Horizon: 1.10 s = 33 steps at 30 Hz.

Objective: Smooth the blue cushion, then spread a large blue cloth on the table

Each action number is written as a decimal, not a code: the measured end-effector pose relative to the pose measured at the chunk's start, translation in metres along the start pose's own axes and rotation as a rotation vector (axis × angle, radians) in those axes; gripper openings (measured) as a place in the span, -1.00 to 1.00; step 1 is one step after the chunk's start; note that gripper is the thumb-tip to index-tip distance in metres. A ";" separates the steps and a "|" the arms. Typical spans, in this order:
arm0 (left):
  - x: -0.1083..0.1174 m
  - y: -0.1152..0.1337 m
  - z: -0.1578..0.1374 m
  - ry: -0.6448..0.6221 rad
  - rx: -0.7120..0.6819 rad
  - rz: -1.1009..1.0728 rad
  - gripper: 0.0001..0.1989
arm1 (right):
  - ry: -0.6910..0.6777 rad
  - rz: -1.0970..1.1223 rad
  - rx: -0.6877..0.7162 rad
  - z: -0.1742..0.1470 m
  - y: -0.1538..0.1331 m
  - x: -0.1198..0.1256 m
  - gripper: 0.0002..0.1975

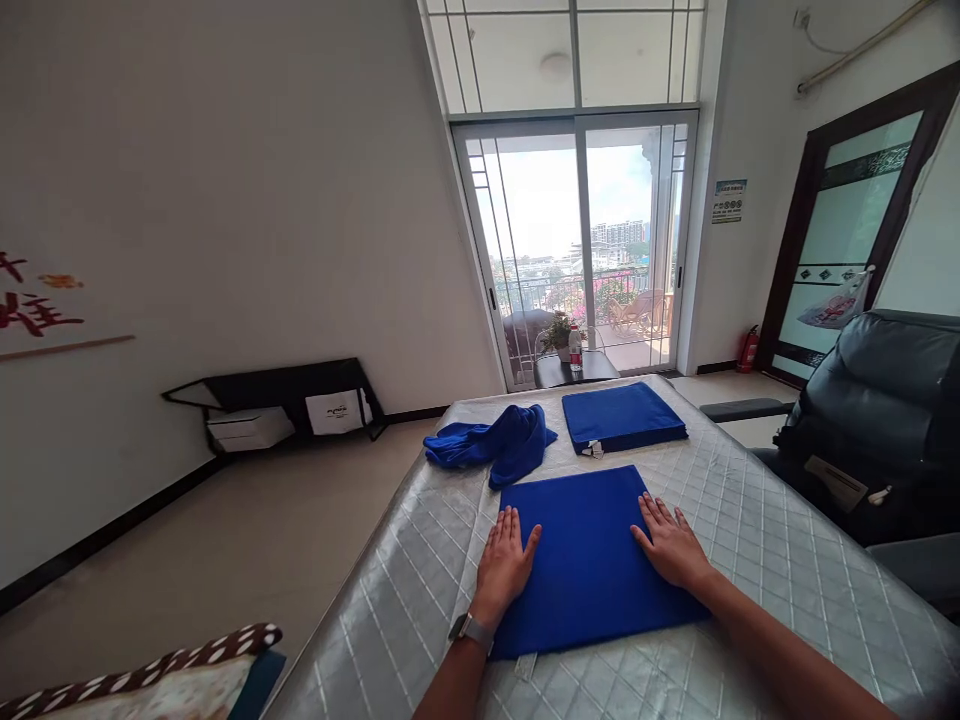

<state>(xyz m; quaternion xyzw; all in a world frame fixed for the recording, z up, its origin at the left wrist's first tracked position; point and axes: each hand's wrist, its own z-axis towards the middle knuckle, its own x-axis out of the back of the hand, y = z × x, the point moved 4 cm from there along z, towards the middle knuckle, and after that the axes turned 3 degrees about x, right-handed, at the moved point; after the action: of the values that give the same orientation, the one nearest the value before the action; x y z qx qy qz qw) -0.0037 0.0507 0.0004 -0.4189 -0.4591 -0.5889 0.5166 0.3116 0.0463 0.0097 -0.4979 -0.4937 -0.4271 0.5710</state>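
Note:
A blue cloth (585,560), smoothed into a flat rectangle, lies in front of me on a quilted silver-grey mattress (405,570). My left hand (507,560) rests flat on its left edge, fingers stretched out, with a watch at the wrist. On the right edge lies my right hand (671,540), palm down and fingers apart. Beyond it sits a neat stack of folded blue cloths (624,415) with a white tag at its near corner. A crumpled blue cloth (491,440) lies to the left of the stack.
A black armchair (877,400) with a bag on it stands to the right. At the mattress's far end is a small dark table (600,368) with a plant and a bottle (575,348). A black rack (285,385) stands by the left wall; patterned bedding (165,680) shows at lower left.

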 end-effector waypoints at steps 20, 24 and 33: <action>0.004 0.213 -0.005 -0.060 -0.438 -0.173 -0.34 | 0.003 0.000 0.052 -0.006 0.004 -0.003 -0.37; -0.002 0.206 -0.004 -0.060 -0.400 -0.155 -0.33 | -0.003 0.021 0.038 -0.004 0.005 -0.003 -0.35; 0.008 0.067 -0.023 -0.088 -0.124 -0.003 -0.23 | 0.013 0.071 0.011 -0.002 0.006 -0.001 -0.26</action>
<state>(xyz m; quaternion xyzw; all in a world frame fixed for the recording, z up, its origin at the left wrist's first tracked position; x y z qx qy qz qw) 0.0617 0.0239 0.0101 -0.4749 -0.4448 -0.5980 0.4679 0.3176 0.0449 0.0078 -0.5091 -0.4746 -0.4069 0.5916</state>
